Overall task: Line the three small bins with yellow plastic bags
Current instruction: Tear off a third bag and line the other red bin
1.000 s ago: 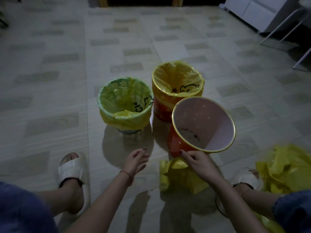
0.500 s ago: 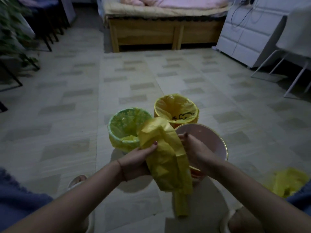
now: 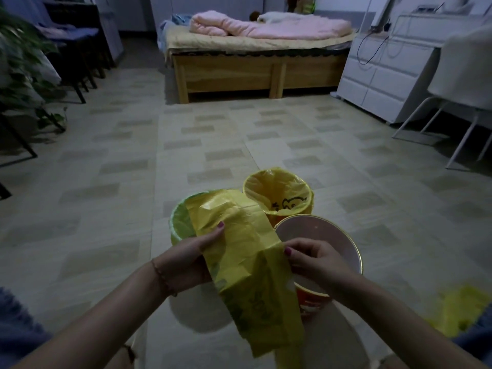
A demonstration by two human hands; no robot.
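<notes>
**Yellow bag held over the last bare bin**

Yellow plastic, thin and creased, hangs between both hands above the floor (image 3: 106,209). The yellow bag (image 3: 247,262) looks mostly flat, so the mouth may not be found; pulled too hard at one edge, the film could tear or slip. The unlined bin (image 3: 343,243), pink inside with an orange wall, stands just below the right hand and could tip if the bag drags on its rim. The left hand (image 3: 191,259) grips the bag's left edge, thumb on top. The right hand (image 3: 311,259) pinches the right edge, fingers curled. Behind, the green bin (image 3: 179,222) and far bin (image 3: 277,191) are already lined.
</notes>
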